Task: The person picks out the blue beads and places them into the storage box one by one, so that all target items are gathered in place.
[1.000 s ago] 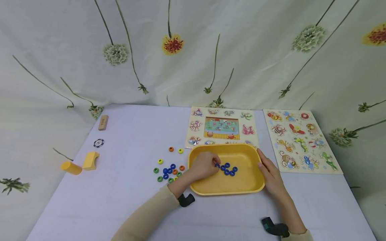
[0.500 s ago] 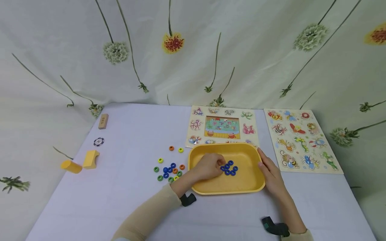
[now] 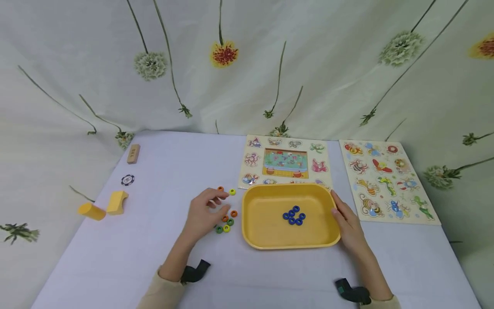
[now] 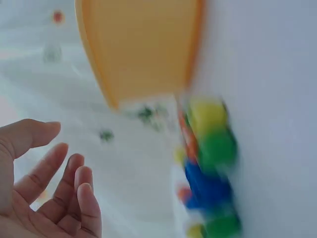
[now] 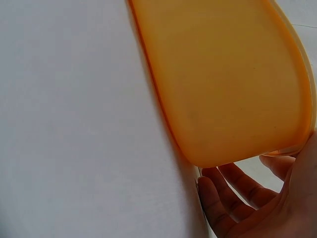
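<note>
At the far left of the white-covered bench (image 3: 162,253), a yellow cylindrical block (image 3: 91,211) lies on its side, with a pale yellow arch-shaped block (image 3: 117,203) just beside it. A round black-and-white chip (image 3: 128,180) lies beyond them, and a small brown rectangular wooden block (image 3: 133,153) farther back.

Next comes the left hand (image 3: 204,213), grasping nothing, its thumb and fingers apart over a scatter of small ring-shaped beads (image 3: 226,228) in orange, yellow and green. The left wrist view, blurred, shows blue beads (image 4: 208,188) among them too.

Right of that group stands a yellow rectangular tray (image 3: 262,234) with rounded corners and a raised rim. Six blue ring-shaped beads (image 3: 291,221) lie clustered on its floor, right of its middle. Behind the tray lies a cream picture board (image 3: 318,166) with colourful animal figures around a framed scene; the tray hides its near edge.

The right hand (image 3: 350,227) holds the tray by its right end, thumb and fingers at the rim. Beyond it, at the far right, lies a second cream board (image 3: 390,180) covered with bright insect figures.
</note>
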`<action>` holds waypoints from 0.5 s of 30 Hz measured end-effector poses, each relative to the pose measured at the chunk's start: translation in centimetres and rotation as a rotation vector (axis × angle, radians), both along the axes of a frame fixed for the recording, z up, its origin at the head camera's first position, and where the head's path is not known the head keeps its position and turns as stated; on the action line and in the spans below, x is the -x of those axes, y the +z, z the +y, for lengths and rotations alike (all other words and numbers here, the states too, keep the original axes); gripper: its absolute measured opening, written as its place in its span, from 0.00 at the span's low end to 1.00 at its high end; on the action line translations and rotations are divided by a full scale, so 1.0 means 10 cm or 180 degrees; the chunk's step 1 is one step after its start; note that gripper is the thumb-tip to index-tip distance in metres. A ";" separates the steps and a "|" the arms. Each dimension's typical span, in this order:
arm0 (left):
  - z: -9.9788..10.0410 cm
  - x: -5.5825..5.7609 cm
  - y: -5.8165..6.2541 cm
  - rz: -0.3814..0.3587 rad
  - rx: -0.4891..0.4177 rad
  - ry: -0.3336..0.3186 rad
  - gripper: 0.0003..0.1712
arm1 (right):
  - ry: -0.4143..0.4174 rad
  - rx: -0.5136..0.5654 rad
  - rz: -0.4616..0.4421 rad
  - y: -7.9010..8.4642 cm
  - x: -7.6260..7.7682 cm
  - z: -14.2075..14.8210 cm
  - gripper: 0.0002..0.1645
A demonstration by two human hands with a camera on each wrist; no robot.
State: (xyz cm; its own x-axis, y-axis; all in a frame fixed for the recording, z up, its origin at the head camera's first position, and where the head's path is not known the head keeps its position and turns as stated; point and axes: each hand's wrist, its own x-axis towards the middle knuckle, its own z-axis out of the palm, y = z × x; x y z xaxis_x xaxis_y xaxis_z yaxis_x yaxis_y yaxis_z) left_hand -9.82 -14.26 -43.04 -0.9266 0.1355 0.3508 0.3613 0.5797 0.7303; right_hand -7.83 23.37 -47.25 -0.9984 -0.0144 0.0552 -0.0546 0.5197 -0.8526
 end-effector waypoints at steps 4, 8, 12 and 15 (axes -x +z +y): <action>-0.40 -0.01 -0.17 -0.0055 0.0104 0.0440 0.15 | 0.0000 0.0032 -0.0010 -0.01 0.00 0.00 0.26; -0.57 -0.02 -0.31 -0.0112 0.0200 0.0498 0.14 | 0.0007 0.0051 -0.0013 -0.01 0.00 -0.01 0.26; -0.60 -0.02 -0.39 -0.0184 0.0261 0.0325 0.14 | -0.0008 0.0039 -0.0021 -0.01 0.00 -0.01 0.26; -0.60 -0.01 -0.43 -0.0266 0.0295 0.0186 0.13 | -0.0004 0.0056 0.0012 -0.01 0.00 -0.01 0.26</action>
State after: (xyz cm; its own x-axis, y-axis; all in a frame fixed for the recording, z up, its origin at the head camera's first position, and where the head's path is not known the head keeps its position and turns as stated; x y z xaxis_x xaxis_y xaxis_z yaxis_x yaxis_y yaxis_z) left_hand -9.68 -20.23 -47.39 -0.9593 0.1087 0.2605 0.2651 0.6642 0.6989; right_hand -7.79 23.26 -47.30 -0.9982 -0.0121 0.0593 -0.0573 0.5047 -0.8614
